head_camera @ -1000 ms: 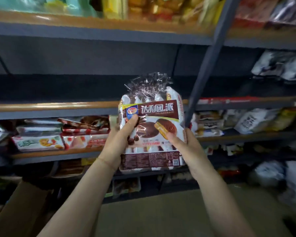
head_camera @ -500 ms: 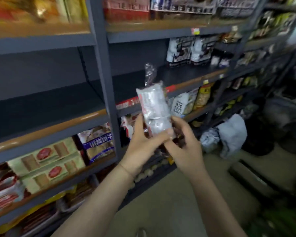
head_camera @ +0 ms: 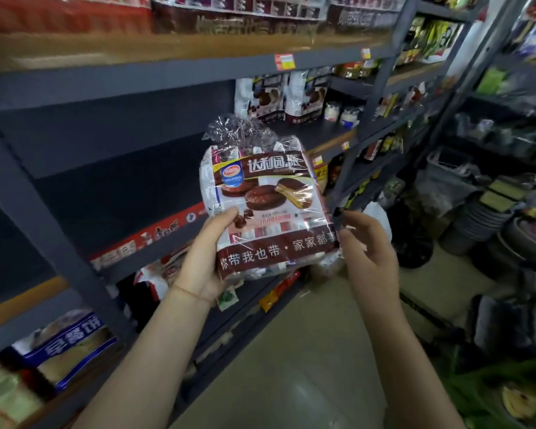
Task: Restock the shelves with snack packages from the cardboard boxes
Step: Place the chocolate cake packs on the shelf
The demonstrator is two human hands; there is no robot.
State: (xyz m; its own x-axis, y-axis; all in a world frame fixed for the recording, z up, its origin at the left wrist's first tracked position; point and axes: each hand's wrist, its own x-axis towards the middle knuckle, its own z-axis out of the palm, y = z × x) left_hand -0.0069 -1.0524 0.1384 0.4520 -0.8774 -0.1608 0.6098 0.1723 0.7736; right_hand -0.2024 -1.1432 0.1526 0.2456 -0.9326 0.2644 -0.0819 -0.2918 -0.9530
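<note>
A clear plastic snack bag of chocolate pies (head_camera: 266,199) with a brown label is held up in front of the dark metal shelves (head_camera: 130,187). My left hand (head_camera: 206,258) grips its lower left side, thumb across the front. My right hand (head_camera: 364,246) is at the bag's lower right edge, fingertips curled against it. Two similar chocolate pie bags (head_camera: 279,97) stand at the back of the middle shelf, to the right. No cardboard box is in view.
The middle shelf behind the bag is mostly bare. A blue-labelled biscuit pack (head_camera: 65,345) lies on the lower shelf at left. Small jars (head_camera: 342,113) stand beside the pie bags. Dark stacked goods (head_camera: 492,218) crowd the floor at right.
The view has swung right along the shelves. The bag, seen edge-on half a second ago, now faces me with its label, and sits higher and further right.
</note>
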